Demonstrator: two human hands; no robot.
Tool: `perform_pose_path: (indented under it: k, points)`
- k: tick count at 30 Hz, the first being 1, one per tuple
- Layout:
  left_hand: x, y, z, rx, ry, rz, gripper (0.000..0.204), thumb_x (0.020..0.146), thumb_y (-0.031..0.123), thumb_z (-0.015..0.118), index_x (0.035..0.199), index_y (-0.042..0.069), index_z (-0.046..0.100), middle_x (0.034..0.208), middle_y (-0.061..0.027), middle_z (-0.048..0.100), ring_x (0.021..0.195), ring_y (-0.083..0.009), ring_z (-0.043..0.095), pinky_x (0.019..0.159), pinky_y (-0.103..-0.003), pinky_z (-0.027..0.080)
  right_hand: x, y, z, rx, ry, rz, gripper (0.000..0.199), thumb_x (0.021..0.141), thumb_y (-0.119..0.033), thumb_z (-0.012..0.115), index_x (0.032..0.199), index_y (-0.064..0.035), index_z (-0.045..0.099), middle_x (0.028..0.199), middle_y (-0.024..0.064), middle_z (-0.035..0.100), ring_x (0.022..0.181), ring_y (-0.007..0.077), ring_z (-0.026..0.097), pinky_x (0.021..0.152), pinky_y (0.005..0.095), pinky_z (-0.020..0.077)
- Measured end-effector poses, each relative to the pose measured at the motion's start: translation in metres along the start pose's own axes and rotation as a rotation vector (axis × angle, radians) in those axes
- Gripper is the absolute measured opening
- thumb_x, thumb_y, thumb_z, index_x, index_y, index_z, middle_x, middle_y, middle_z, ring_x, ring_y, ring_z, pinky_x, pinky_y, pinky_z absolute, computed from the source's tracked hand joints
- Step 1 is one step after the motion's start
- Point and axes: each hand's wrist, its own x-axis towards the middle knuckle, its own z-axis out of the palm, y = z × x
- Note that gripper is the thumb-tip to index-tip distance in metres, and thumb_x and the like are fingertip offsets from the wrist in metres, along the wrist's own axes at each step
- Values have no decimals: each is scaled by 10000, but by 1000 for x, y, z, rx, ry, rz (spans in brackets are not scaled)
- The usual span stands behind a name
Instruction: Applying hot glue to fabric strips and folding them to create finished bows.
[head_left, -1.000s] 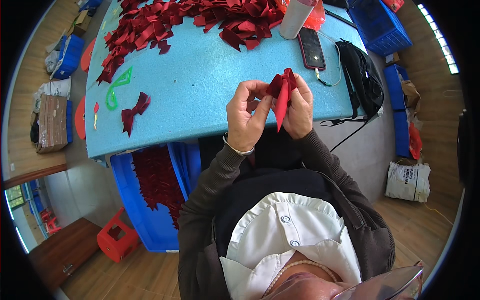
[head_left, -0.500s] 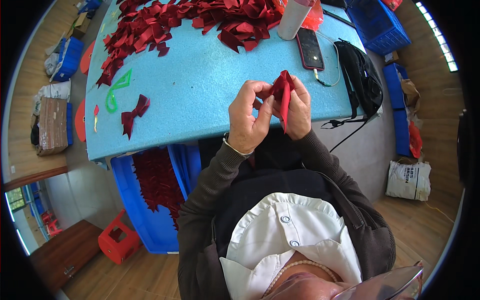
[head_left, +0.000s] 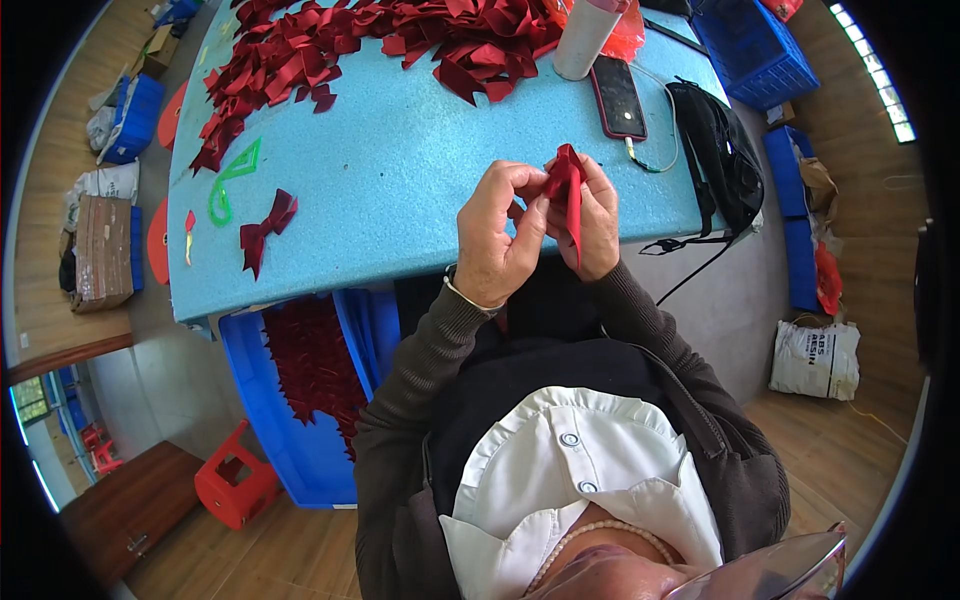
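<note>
Left hand (head_left: 495, 235) and right hand (head_left: 597, 236) pinch red ribbon (head_left: 573, 192) near the bare tabletop edge (head_left: 385, 267).

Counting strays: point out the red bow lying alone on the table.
The dark red bow beside the green plastic piece. It lies apart; one red ribbon is in the hands, the rest in the heap or blue bin.

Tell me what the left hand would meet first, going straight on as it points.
Probably the red ribbon, which the left hand seems to touch, then the right hand; depth is unclear.
</note>
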Motion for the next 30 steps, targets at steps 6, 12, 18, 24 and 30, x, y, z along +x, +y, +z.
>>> perform_pose_path:
  k: [6,12,18,24,30]
  points:
    - [7,0,7,76,15,61,172,869,18,606,1025,-11,543,975,-100,591,705,-136,576,596,-234,467,4,0,-4,-16,12,-32,222,979,-151,508,1143,-3,523,1027,82,607,873,143,621,738,271,544]
    - [14,-2,16,232,22,141,152,838,-38,582,974,-6,521,927,-144,581,749,-252,615,603,-322,493,8,-10,-4,-123,61,-76,208,975,-126,495,1146,-11,521,1014,71,609,845,125,607,694,237,529]
    - [-2,0,-3,-45,127,7,138,846,-40,555,965,0,497,948,-143,550,738,-252,574,604,-320,475,1,12,13,-370,118,-224,203,958,-96,488,1139,-11,525,996,50,606,825,99,583,666,215,500]
    - [-50,14,-99,69,153,100,182,795,-27,571,959,7,499,944,-163,534,753,-310,563,621,-360,482,-35,68,94,-546,28,-284,265,918,-64,476,1168,4,533,1000,50,599,853,106,564,734,234,482]
    - [-137,44,-173,367,245,312,234,742,-11,581,961,4,499,914,-167,528,789,-368,569,647,-428,498,-118,129,140,-761,16,-499,375,955,-185,517,1265,24,493,1071,80,608,956,168,589,826,270,494]
